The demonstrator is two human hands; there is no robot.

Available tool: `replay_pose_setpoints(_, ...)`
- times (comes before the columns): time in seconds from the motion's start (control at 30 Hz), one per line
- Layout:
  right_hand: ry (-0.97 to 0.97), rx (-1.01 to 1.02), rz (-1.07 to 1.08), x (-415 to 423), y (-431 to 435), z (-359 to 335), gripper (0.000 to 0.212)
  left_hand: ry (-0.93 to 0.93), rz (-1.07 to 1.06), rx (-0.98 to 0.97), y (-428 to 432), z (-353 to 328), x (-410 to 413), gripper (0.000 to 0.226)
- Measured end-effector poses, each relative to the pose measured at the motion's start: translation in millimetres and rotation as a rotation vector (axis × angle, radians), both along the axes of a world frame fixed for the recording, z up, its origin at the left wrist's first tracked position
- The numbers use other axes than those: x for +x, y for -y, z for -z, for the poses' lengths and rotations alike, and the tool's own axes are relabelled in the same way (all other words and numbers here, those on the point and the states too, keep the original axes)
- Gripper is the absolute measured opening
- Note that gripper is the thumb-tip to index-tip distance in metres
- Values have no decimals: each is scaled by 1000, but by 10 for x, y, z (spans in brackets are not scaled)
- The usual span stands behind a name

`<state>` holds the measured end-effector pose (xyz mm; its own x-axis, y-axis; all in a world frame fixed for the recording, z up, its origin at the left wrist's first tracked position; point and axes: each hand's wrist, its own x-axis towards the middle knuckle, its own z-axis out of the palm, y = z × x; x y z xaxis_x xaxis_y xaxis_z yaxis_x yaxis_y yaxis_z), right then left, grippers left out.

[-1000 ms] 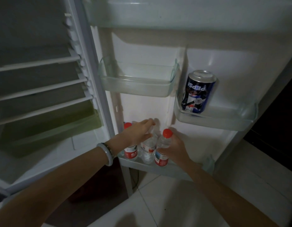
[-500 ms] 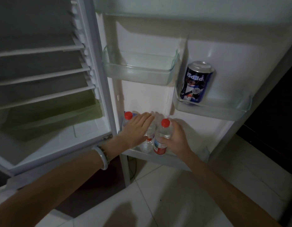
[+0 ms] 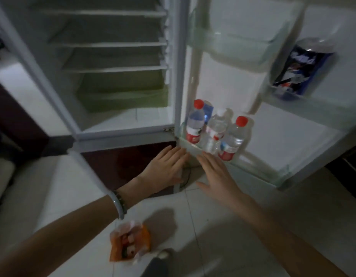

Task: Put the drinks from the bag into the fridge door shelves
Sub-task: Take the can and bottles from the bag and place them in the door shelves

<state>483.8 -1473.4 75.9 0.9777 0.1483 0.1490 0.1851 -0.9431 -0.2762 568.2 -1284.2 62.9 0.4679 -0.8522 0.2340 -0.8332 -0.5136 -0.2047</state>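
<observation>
— How many drinks are in?
— 3 water bottles (image 3: 214, 132) in the bottom door shelf (image 3: 195, 148), 2 red-capped, 1 white-capped, tight together at its hinge end; 1 blue can (image 3: 299, 70) higher up.
— Room?
— The shelf's right stretch is bare.
— Hands?
— My left hand (image 3: 165, 166) and right hand (image 3: 215, 174) are both spread flat, holding nothing, below the shelf edge. The orange bag (image 3: 129, 242) lies on the floor (image 3: 223, 226).

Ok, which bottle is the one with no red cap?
Look at the open fridge door, down at its bottom shelf. Three water bottles stand there; it is the middle bottle, with a pale cap, between two red-capped ones.
</observation>
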Motion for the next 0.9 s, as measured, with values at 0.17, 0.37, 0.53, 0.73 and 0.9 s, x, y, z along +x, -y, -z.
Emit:
replay_pose_setpoints(0.17, -150, -54, -241, -88, -504, 375, 83, -132, -254, 66, -835, 465, -525, 89)
replay_pose_setpoints(0.37, -359, -85, -455, -58, -1020, 747, 79, -331, -560, 87, -1629, 879, -994, 91)
replay_pose_setpoints(0.53, -467, -114, -520, 168, -1355, 1194, 75, -529, -887, -16, -2189, 1442, -1161, 86)
replay_pose_setpoints(0.73, -568, -100, -590, 464, -1848, 2252, 71, -621, -1023, -27, -2619, 2486, -1281, 86)
replay_pose_setpoints(0.9, -581, -49, -643, 685, -2173, 3488, 64, -652, -1029, 7, -2790, 3679, -1068, 84)
